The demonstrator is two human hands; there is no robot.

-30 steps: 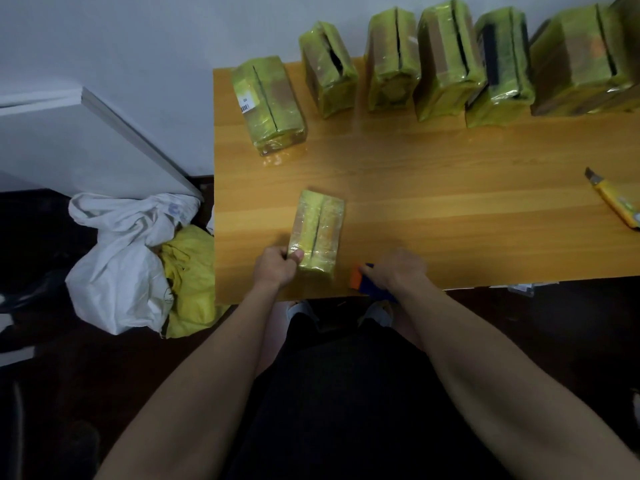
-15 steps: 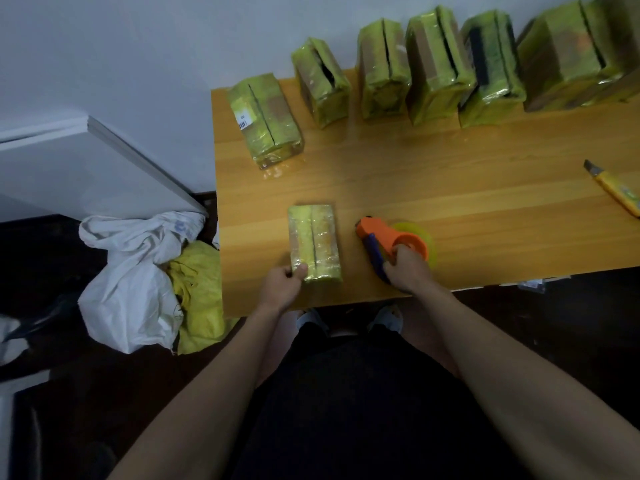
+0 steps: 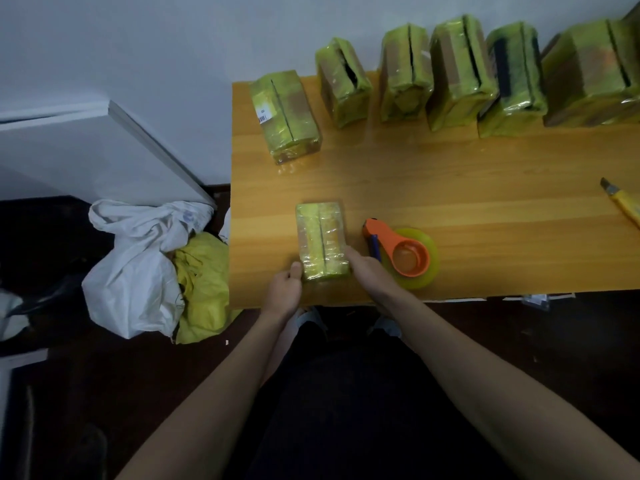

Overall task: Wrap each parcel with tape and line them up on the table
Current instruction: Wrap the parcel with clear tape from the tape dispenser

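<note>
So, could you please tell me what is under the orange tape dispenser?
The orange tape dispenser sits on a yellowish tape roll, which lies on the table. The roll's middle is covered.

Utility knife; white sack; yellow cloth.
</note>
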